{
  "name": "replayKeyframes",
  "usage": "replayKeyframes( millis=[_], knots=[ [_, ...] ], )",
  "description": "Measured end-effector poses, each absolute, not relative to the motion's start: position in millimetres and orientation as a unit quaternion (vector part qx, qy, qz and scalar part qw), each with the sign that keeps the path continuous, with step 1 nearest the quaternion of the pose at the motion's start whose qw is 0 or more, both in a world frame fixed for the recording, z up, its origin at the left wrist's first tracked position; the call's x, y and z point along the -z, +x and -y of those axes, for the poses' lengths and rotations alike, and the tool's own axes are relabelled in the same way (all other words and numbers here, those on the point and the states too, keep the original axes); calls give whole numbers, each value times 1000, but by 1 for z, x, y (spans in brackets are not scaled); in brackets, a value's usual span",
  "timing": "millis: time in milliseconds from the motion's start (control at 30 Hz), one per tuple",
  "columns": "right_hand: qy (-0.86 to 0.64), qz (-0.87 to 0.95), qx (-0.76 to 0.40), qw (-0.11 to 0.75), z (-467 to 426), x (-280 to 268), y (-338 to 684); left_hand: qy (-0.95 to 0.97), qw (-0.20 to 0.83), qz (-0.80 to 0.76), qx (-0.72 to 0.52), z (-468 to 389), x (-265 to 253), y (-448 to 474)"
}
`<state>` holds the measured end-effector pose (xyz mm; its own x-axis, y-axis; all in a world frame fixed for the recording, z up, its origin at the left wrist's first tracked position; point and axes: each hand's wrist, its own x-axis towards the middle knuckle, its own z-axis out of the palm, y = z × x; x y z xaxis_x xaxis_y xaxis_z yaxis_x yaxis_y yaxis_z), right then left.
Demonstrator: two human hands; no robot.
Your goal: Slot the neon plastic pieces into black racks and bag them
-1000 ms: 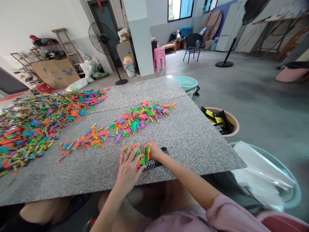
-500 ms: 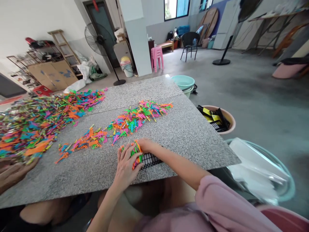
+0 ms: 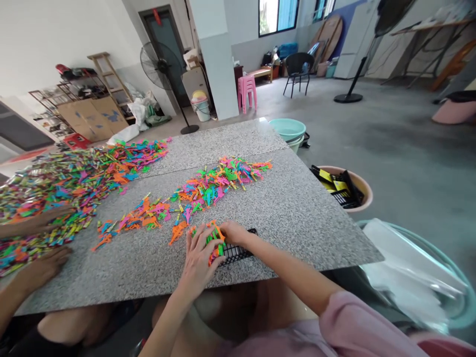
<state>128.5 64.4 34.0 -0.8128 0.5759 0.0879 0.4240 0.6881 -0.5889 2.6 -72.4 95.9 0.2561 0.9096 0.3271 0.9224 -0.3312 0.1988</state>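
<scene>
My left hand (image 3: 199, 255) curls around a bunch of small toy guns (image 3: 215, 239) in bright orange, green and pink plastic. They sit at the left end of a black plastic mesh basket (image 3: 238, 253) near the table's front edge. My right hand (image 3: 235, 233) has its fingers closed at the far right side of the bunch, over the basket; its fingertips are partly hidden. Just beyond my left hand lies a single orange toy gun (image 3: 178, 232). Past it stretches a loose row of mixed toy pieces (image 3: 211, 186).
A big heap of colourful pieces (image 3: 82, 183) covers the left of the speckled stone table (image 3: 297, 213). Another person's hands (image 3: 48, 267) are at that heap. On the right, off the table, stand a tub of black baskets (image 3: 366, 198) and a basin with clear plastic bags (image 3: 405, 277).
The view has swung slightly left. The orange toy gun now lies alone beyond my left hand. My hands stay around the bunch. Both of the other person's hands now show at the heap.
</scene>
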Motion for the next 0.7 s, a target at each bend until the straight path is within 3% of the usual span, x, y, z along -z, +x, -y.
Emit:
replayKeyframes(
  millis=[167,333,567,700],
  knots=[
    [-283,924,-240,93,-62,-45,126,-789,42,586,178,70,-101,9],
    [-342,906,-226,104,-48,-28,130,-833,36,540,114,67,-112,8],
    [-338,885,-280,153,-52,-20,132,-810,33,577,102,67,-113,15],
    [-362,879,-278,140,-44,-27,130,-814,-6,571,106,70,-120,18]
  ],
)
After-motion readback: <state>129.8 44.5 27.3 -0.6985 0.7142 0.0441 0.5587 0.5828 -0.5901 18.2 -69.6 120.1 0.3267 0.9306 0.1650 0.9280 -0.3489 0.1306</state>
